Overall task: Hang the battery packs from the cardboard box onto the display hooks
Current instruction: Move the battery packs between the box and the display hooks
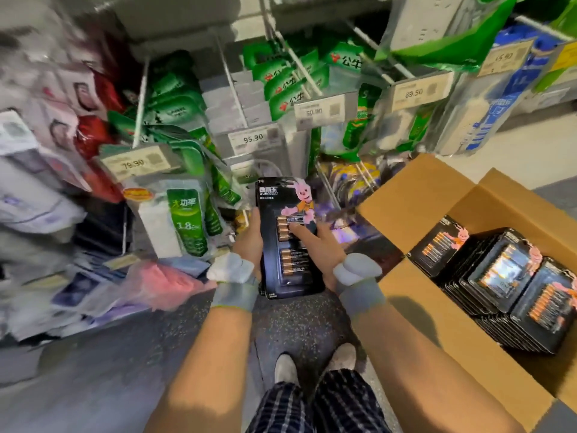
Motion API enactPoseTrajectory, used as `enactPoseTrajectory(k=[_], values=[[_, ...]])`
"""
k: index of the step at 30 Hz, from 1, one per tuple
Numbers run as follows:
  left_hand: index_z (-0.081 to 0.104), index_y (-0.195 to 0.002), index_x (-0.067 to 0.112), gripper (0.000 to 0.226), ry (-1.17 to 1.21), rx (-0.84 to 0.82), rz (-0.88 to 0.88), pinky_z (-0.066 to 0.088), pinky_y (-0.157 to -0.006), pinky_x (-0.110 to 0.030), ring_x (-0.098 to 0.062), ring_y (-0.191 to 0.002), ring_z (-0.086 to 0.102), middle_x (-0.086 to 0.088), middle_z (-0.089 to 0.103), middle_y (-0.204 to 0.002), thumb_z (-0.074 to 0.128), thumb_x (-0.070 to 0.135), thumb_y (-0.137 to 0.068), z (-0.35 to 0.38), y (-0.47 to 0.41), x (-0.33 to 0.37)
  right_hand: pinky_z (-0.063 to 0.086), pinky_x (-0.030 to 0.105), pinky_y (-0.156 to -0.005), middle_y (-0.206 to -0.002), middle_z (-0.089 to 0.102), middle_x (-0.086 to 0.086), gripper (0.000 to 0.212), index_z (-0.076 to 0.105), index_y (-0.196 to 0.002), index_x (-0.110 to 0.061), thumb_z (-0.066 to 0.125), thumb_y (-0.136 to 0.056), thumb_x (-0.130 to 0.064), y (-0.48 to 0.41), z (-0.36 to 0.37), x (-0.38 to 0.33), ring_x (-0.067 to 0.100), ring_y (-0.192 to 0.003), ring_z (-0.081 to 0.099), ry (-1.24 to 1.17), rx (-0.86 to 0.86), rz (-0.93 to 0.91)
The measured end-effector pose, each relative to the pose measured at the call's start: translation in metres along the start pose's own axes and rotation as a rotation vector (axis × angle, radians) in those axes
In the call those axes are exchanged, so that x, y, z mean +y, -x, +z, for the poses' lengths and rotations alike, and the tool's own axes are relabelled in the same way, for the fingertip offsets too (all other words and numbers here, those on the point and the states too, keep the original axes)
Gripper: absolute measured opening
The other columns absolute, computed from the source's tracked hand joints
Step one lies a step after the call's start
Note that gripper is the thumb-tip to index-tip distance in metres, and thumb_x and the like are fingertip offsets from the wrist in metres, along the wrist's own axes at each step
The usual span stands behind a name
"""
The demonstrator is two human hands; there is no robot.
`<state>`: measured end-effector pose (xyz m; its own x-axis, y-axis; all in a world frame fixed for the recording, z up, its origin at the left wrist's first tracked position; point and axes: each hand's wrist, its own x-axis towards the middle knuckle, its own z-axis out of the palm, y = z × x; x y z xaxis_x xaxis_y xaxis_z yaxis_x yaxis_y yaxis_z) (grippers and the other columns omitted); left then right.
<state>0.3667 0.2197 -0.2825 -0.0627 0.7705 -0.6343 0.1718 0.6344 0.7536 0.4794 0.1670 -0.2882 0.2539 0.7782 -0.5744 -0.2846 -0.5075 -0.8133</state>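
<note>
Two hands are sharing one load here: we are holding a black battery pack (292,264) upright in front of us, low over the speckled floor (296,320) and just ahead of our shoes (285,368). Our left hand (249,242) is gripping its left edge, thumb lying along the side, the other fingers hidden behind the card. Our right hand (321,248) is clasping the right edge, and one digit is pressing flat across the upper row of batteries on the front. The bottom edge is looking thick, though we cannot tell whether more than one card is in the grip.

To our right the cardboard box (415,195) is standing open, flaps up, and many more battery packs (505,276) are lying stacked flat inside it. Ahead of us the display hooks (299,64) are carrying green packages (281,85), with price tags (321,111) sitting at their tips. The held pack is hanging on none of them.
</note>
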Motion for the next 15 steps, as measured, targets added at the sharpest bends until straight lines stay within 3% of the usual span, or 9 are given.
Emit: enactPoseTrajectory(k=[2,5,7,8,9,11,13,15], values=[[0.058,-0.127,0.008,0.074,0.020,0.029,0.045,0.041,-0.107,-0.047,-0.033,-0.122,0.055,-0.017,0.058,-0.132,0.044,0.069,-0.088,-0.011,0.005,0.000,0.053,0.050,-0.092,-0.112,0.068,0.012,0.041,0.056,-0.117,-0.014,0.069,-0.085,-0.036,0.004,0.011,0.002,0.029,-0.101,0.066,0.034,-0.016,-0.044],[0.073,-0.094,0.010,0.069,0.164,0.089,0.104,0.049,-0.097,-0.047,-0.032,-0.099,0.067,-0.013,0.073,-0.102,0.058,0.074,-0.074,-0.029,0.008,-0.005,0.052,0.046,-0.093,-0.115,0.066,0.007,0.040,0.051,-0.123,-0.023,0.066,-0.088,-0.035,0.015,0.026,0.000,0.025,-0.102,0.065,0.086,-0.067,-0.141],[0.075,-0.089,0.009,0.068,0.203,0.116,0.117,0.050,-0.095,-0.044,-0.030,-0.093,0.068,-0.010,0.074,-0.097,0.061,0.073,-0.070,-0.040,0.019,0.000,0.054,0.036,-0.089,-0.117,0.064,0.001,0.046,0.044,-0.132,-0.028,0.063,-0.091,-0.033,0.025,0.032,-0.005,0.020,-0.101,0.064,0.115,-0.101,-0.210],[0.074,-0.090,0.007,0.066,0.171,0.116,0.131,0.049,-0.093,-0.039,-0.027,-0.092,0.066,-0.011,0.072,-0.099,0.058,0.070,-0.078,-0.047,0.030,0.004,0.053,0.029,-0.086,-0.116,0.063,-0.002,0.048,0.041,-0.136,-0.029,0.061,-0.092,-0.031,0.033,0.035,-0.010,0.016,-0.100,0.064,0.138,-0.125,-0.253],[0.071,-0.094,0.004,0.062,0.148,0.133,0.146,0.046,-0.086,-0.033,-0.024,-0.091,0.062,-0.013,0.070,-0.102,0.052,0.062,-0.088,-0.053,0.037,0.007,0.052,0.020,-0.081,-0.114,0.062,-0.005,0.047,0.040,-0.137,-0.028,0.060,-0.094,-0.029,0.038,0.038,-0.013,0.008,-0.098,0.063,0.160,-0.151,-0.303],[0.066,-0.109,0.001,0.058,0.099,0.163,0.167,0.045,-0.089,-0.036,-0.022,-0.093,0.056,-0.022,0.065,-0.116,0.042,0.052,-0.098,-0.061,0.040,0.012,0.043,0.002,-0.070,-0.106,0.057,-0.019,0.043,0.040,-0.134,-0.026,0.057,-0.095,-0.022,0.045,0.040,-0.021,-0.019,-0.083,0.058,0.175,-0.192,-0.361],[0.065,-0.092,0.005,0.054,0.117,0.198,0.179,0.044,-0.090,-0.035,-0.025,-0.094,0.056,-0.020,0.064,-0.112,0.042,0.054,-0.097,-0.070,0.050,0.020,0.035,-0.007,-0.065,-0.106,0.049,-0.029,0.047,0.038,-0.139,-0.024,0.057,-0.096,-0.021,0.057,0.046,-0.031,-0.035,-0.076,0.045,0.223,-0.228,-0.436],[0.062,-0.081,0.006,0.052,0.107,0.232,0.230,0.044,-0.087,-0.034,-0.024,-0.091,0.055,-0.014,0.062,-0.099,0.043,0.051,-0.097,-0.074,0.059,0.029,0.032,-0.008,-0.073,-0.116,0.046,-0.029,0.055,0.032,-0.145,-0.024,0.057,-0.096,-0.023,0.062,0.050,-0.038,-0.037,-0.089,0.042,0.238,-0.222,-0.514]])
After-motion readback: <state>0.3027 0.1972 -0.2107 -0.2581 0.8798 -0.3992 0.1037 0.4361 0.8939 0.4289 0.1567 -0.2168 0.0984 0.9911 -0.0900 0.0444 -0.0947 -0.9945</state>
